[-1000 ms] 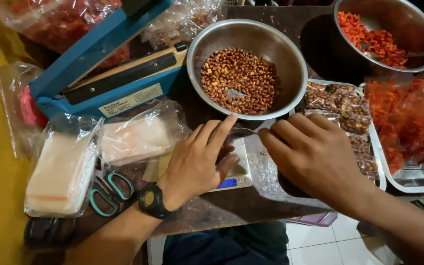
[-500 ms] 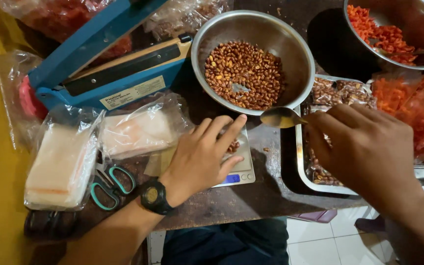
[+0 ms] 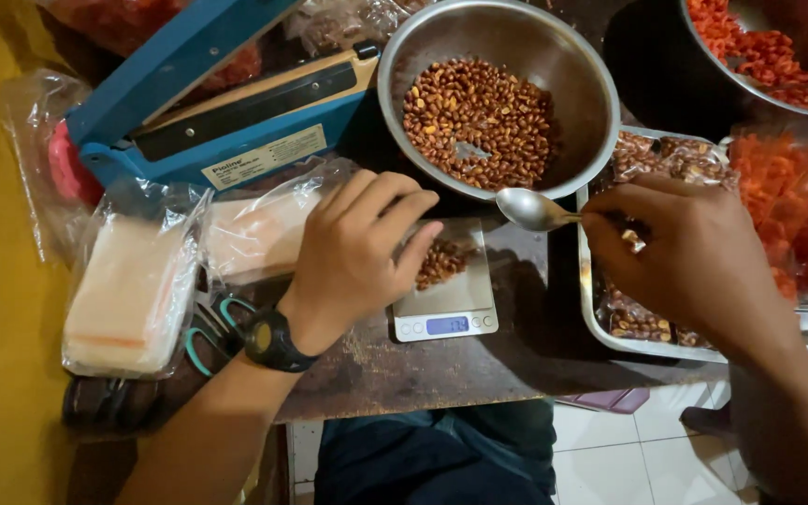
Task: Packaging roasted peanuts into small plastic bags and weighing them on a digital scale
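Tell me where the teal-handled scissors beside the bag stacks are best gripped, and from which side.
Probably by the teal handle loops, coming from above on the near table edge. Only the loops show; the blades seem tucked under the stack of clear bags, so the loops are the one free part. The left hand lies just right of them, its wrist partly overhanging.

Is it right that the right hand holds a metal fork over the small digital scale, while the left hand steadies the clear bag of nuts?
Not quite. The head view shows the right hand holding a metal spoon, not a fork. The left hand does steady the clear bag of nuts on the small digital scale.
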